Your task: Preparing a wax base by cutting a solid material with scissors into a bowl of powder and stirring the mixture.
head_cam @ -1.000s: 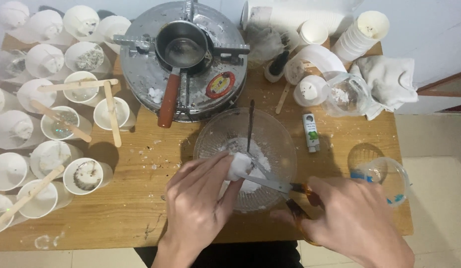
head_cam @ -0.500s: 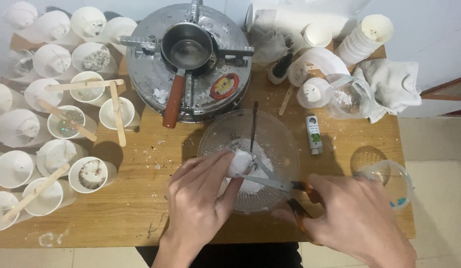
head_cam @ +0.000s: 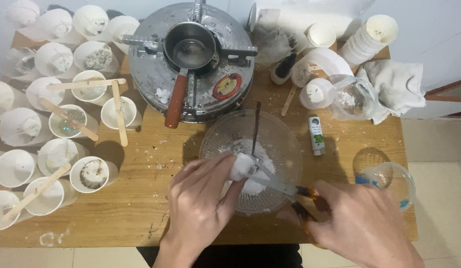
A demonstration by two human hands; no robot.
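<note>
1. My left hand (head_cam: 198, 206) pinches a small white waxy lump (head_cam: 242, 166) in its fingertip grip, over the clear glass bowl (head_cam: 250, 160) on the wooden table (head_cam: 141, 198).
2. My right hand (head_cam: 362, 226) has its grip closed around orange-handled scissors (head_cam: 290, 191), blades touching the lump.
3. White crumbs lie in the bowl.
4. A round metal stove (head_cam: 193, 64) stands behind it.

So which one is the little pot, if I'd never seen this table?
Find the round metal stove at the table's far edge, above the glass bowl. The pot sits on top of it. It is the only dark metal cup with a long reddish-brown handle.
</note>
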